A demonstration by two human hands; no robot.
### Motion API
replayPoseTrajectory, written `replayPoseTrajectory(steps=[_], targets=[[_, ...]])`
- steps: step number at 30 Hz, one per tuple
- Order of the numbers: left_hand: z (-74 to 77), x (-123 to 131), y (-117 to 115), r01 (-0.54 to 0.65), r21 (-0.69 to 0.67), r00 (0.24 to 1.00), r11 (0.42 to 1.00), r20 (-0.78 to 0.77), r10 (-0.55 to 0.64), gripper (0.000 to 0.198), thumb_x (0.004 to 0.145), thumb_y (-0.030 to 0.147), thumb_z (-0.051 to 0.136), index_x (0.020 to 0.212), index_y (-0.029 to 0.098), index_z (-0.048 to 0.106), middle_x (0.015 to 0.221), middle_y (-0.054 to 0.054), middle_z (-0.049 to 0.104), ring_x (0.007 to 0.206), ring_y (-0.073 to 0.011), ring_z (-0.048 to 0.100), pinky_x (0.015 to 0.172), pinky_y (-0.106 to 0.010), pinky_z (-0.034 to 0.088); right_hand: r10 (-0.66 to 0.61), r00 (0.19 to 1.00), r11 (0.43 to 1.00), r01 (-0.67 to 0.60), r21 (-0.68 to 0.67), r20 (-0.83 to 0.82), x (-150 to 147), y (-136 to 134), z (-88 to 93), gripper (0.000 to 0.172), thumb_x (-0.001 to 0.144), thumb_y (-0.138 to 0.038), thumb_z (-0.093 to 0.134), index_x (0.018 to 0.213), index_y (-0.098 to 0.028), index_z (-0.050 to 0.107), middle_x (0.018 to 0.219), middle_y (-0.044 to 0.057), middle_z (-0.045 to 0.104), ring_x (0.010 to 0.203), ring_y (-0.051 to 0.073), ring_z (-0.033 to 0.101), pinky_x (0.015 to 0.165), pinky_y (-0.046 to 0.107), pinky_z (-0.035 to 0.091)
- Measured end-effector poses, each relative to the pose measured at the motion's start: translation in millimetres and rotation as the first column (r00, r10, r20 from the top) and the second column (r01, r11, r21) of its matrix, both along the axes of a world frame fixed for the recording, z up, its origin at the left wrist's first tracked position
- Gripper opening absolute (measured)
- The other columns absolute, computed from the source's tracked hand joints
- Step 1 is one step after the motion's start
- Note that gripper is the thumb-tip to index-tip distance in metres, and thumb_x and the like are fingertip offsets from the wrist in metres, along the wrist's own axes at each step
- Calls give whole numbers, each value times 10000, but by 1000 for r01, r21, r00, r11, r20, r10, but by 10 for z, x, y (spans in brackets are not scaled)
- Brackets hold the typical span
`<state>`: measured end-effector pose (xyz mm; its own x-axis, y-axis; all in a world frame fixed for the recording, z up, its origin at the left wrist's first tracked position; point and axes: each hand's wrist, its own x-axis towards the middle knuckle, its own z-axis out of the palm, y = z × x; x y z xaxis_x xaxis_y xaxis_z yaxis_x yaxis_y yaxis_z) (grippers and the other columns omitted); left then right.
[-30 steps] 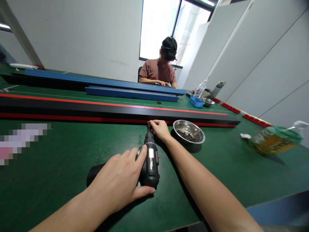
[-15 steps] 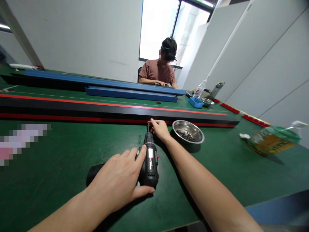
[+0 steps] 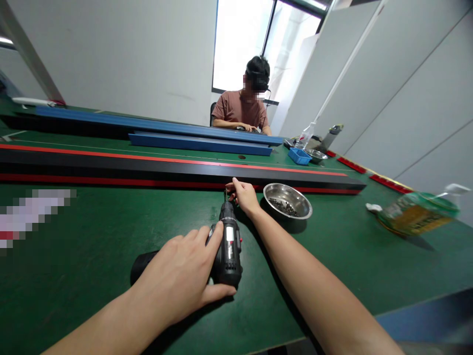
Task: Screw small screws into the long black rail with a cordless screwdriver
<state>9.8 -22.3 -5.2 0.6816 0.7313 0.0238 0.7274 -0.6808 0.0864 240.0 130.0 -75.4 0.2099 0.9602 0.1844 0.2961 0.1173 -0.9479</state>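
Observation:
My left hand [image 3: 181, 266] is wrapped around a black cordless drill [image 3: 228, 246], which lies on its side with its handle pointing left. The drill's bit [image 3: 226, 195] points away from me at the near red side of a long black beam [image 3: 177, 170]. Beside the bit tip is my right hand [image 3: 244, 195], its fingers loosely curled and slightly apart. Whether the bit tip meets a screw is too small to tell. A steel bowl [image 3: 305, 211] with small dark screws [image 3: 283, 206] stands just right of my right hand.
Two blue profiles [image 3: 199, 144] lie behind the beam. A person [image 3: 242, 108] sits across the green table [image 3: 111, 217]. A blue bin [image 3: 299, 156] stands at the back right, and a green-and-yellow plastic container [image 3: 417, 214] lies at the right.
The fingertips of my right hand have lifted and parted a little beside the bit. My left hand and the drill stay in place; the view has shifted very slightly.

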Motion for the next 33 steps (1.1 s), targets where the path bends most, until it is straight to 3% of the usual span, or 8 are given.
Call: replayPoseTrajectory(steps=[10, 21, 33], targets=[[-7, -9, -10, 3, 7, 1000, 1000, -5, -3, 1013, 824, 752, 630, 1604, 166, 358, 1291, -177, 661, 1113, -356, 658, 934, -520, 573, 48, 998, 999, -48, 1, -33, 9, -16, 20, 477, 995, -552, 548, 1022, -145, 794, 971, 106, 785, 573, 109, 647, 449, 191, 410], [10, -8, -7, 6, 12, 1000, 1000, -3, -6, 988, 830, 753, 622, 1589, 174, 370, 1288, -178, 665, 1097, -347, 666, 924, -489, 574, 48, 997, 999, -49, 10, 57, 14, -39, 44, 390, 956, -472, 619, 969, -147, 836, 903, 105, 795, 585, 119, 651, 474, 197, 420], [4, -8, -9, 7, 15, 1000, 1000, 0, -7, 974, 826, 733, 647, 1584, 179, 385, 1277, -168, 668, 1097, -350, 668, 922, -495, 576, 58, 997, 998, -59, 22, 49, 19, -11, 17, 400, 957, -470, 603, 972, -136, 824, 854, 93, 780, 555, 106, 616, 453, 188, 388]])
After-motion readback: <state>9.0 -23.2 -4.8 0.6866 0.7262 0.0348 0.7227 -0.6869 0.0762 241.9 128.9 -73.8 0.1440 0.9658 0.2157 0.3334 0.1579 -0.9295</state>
